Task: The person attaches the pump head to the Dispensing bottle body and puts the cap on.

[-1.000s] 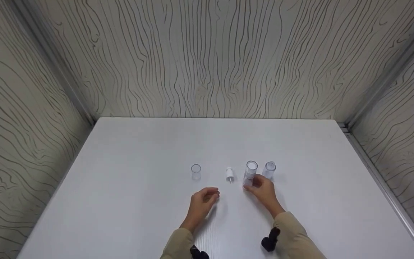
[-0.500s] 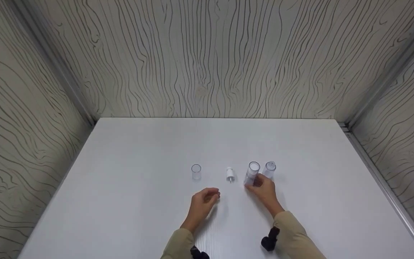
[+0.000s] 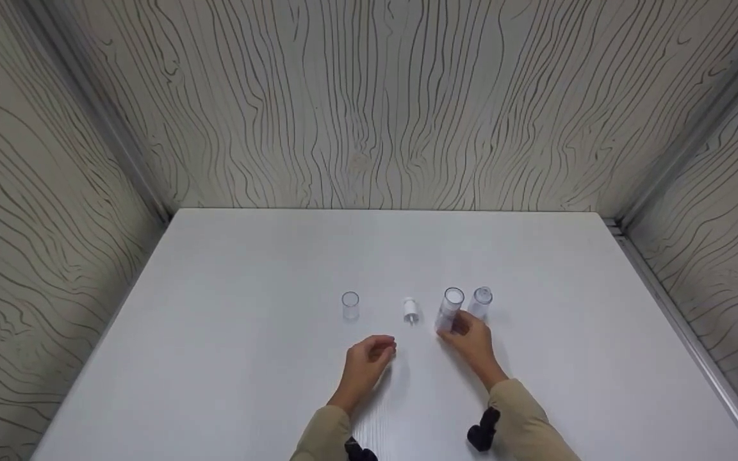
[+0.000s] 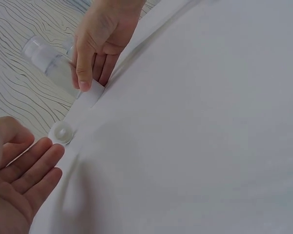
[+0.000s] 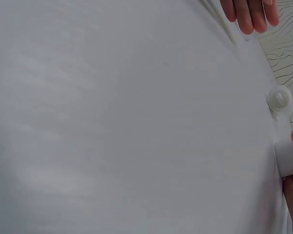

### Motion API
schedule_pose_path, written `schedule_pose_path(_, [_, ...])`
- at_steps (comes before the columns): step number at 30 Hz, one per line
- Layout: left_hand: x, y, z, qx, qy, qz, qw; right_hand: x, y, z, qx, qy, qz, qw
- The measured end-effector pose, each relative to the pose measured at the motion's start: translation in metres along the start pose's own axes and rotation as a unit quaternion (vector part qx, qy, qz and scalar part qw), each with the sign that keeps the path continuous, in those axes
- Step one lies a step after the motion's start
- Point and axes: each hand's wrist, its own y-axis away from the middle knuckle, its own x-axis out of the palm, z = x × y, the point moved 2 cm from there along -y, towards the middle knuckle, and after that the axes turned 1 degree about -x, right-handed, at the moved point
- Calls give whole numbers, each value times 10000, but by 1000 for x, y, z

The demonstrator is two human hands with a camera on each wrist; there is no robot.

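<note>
My right hand [image 3: 473,346] holds a slim clear bottle [image 3: 448,312] low down, thumb and fingers on either side. The left wrist view shows its clear top, white collar and white base [image 4: 93,93]. Bottle and base stand at the table surface. Nearest my left hand [image 3: 366,366] lies a small white pump head [image 3: 410,310], its open underside with a short stem facing me. That hand hovers over the table with relaxed fingers and nothing in them; in the left wrist view its palm shows.
A clear cylindrical cap [image 3: 350,307] stands to the left of the pump head. Just right of the held bottle is another clear bottle [image 3: 482,301], partly hidden by the right hand. The white table [image 3: 247,275] meets wood-patterned walls [image 3: 356,115] at the back and sides.
The held bottle has shifted slightly right, closer to the other bottle. My left hand has drifted a little to the right. The pump head and cap lie as before.
</note>
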Motion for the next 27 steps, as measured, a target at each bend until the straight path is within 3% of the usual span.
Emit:
schedule_pose_path(9, [9,-3,-1,-172,-326,-186,9991,-6,7,-5,-282,-269,0,9992])
schedule_pose_path(14, [16,-7,-2,-122,-492,-564,9971,-10,10,-6,-392,-201,-155,9989])
schedule_pose_path(20, [28,-13,-5,24,-643,-1136,9914,-14,12,-9,-179,-112,-573,9981])
schedule_pose_path(27, [37,-21,-9,-117,-770,-1335,9880,-21,13,-12,159,67,-1319,9911])
